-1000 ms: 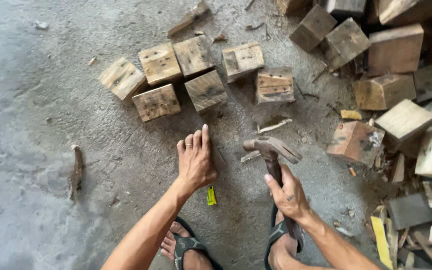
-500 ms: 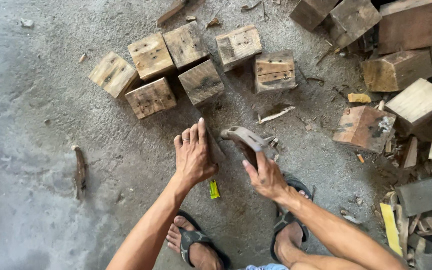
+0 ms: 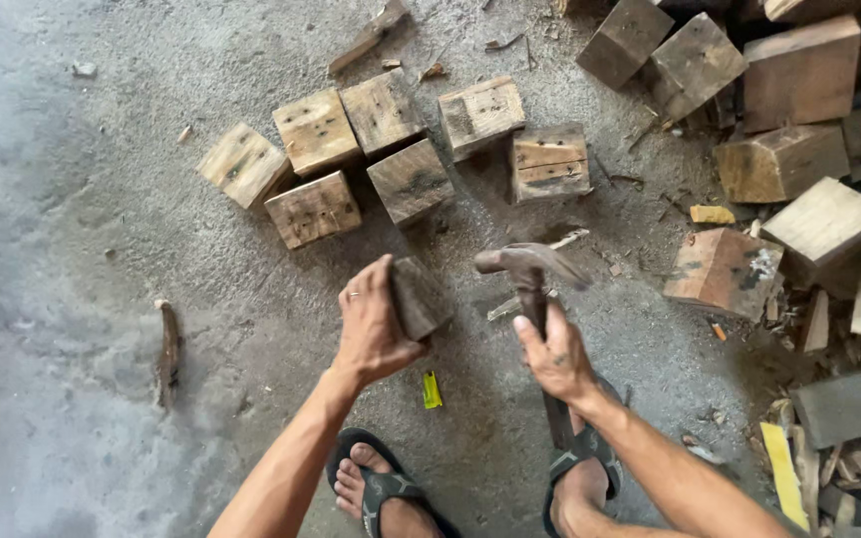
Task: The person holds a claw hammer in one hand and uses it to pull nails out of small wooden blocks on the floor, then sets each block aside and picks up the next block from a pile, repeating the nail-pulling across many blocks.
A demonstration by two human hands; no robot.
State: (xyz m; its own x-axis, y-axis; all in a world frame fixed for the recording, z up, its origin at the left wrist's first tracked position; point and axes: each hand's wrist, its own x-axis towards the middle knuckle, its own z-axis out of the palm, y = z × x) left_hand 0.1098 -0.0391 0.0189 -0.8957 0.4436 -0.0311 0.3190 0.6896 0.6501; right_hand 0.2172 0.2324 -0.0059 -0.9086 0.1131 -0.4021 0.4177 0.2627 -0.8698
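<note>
My left hand (image 3: 373,324) grips a dark wooden block (image 3: 421,296) and holds it just above the concrete floor. My right hand (image 3: 553,357) is closed around the handle of a claw hammer (image 3: 530,267), whose rusty head points left, level with the block and a short way to its right. Both hands sit above my sandalled feet (image 3: 391,490).
Several pale wooden blocks (image 3: 314,130) with nail holes lie in a cluster on the floor ahead. A pile of larger blocks (image 3: 799,75) and scrap wood fills the right side. A small yellow object (image 3: 431,390) lies between my arms, a wood sliver (image 3: 167,349) at left.
My left hand, flat on the floor before, has picked up the dark block and lifted it. The hammer has stayed in my right hand, shifting slightly.
</note>
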